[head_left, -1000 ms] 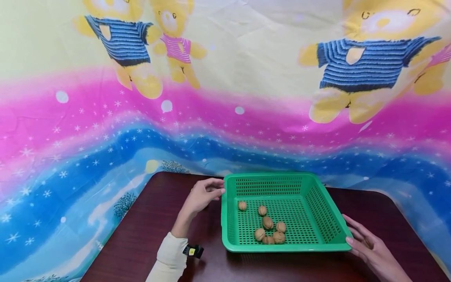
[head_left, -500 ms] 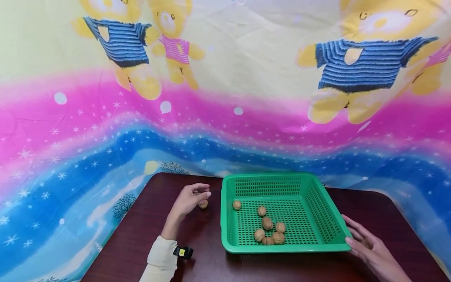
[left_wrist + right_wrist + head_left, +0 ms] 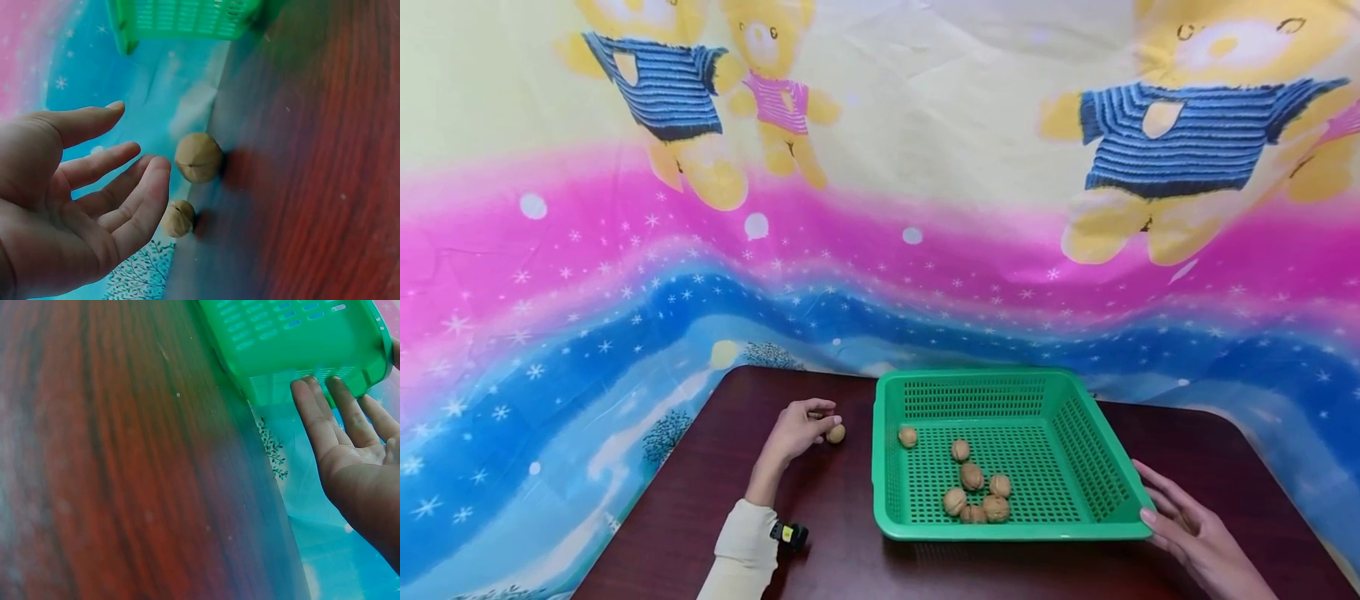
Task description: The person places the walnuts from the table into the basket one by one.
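My left hand [image 3: 801,429] is on the left side of the table, its fingers loosely bent and apart, beside a walnut [image 3: 836,433]. In the left wrist view, that hand [image 3: 94,194] holds nothing; a larger walnut [image 3: 199,157] and a smaller walnut [image 3: 179,219] sit on the table just past its fingertips. Several walnuts [image 3: 972,477] lie inside a green plastic basket [image 3: 1015,531]. My right hand [image 3: 1191,529] touches the basket's right side near the front corner. In the right wrist view, its extended fingers [image 3: 309,415] reach the outer wall.
The dark wooden table [image 3: 850,567] has rounded back corners. Behind it hangs a backdrop cloth [image 3: 887,275] with bears and snowflakes. A black strap device with a yellow mark [image 3: 790,534] is on my left wrist.
My left hand has moved left, away from the basket's left rim, and lower toward a walnut on the table. The leftmost walnut in the basket has rolled slightly left. My right hand stays put.
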Available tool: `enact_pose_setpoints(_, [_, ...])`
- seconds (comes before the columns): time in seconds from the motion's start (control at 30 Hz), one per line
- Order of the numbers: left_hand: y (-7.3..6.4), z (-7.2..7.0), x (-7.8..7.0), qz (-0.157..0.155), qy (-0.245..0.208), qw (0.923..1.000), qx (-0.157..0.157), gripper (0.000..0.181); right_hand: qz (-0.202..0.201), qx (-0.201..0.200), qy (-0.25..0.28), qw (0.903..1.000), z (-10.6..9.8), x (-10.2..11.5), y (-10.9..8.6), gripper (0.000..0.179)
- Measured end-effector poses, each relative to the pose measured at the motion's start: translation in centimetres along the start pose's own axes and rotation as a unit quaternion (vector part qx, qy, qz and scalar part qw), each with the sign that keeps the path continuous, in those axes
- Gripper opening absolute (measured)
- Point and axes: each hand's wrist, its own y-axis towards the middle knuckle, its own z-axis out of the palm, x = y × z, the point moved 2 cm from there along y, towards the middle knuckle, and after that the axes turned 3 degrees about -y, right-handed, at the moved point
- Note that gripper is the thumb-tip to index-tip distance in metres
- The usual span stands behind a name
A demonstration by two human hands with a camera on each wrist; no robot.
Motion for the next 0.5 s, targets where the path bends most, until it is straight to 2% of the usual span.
enact_pose_setpoints(0.13, [0.0,0.1,0.6,-0.002,0.023,0.9997,-0.003,0.04,0.0,0.003,0.015,0.9999,-0.1,-0.2,0.1,0.068])
enact_pose_setpoints(0.3, [0.1,0.3,1.0,0.001,0.04,0.9992,-0.003,0.039,-0.022,0.029,0.049,0.9981,-0.1,-0.4,0.1,0.068])
enact_pose_setpoints(0.5, [0.5,0.7,1.3,0.01,0.072,0.9974,-0.005,0.041,-0.023,0.021,0.047,0.9984,-0.2,-0.4,0.2,0.066])
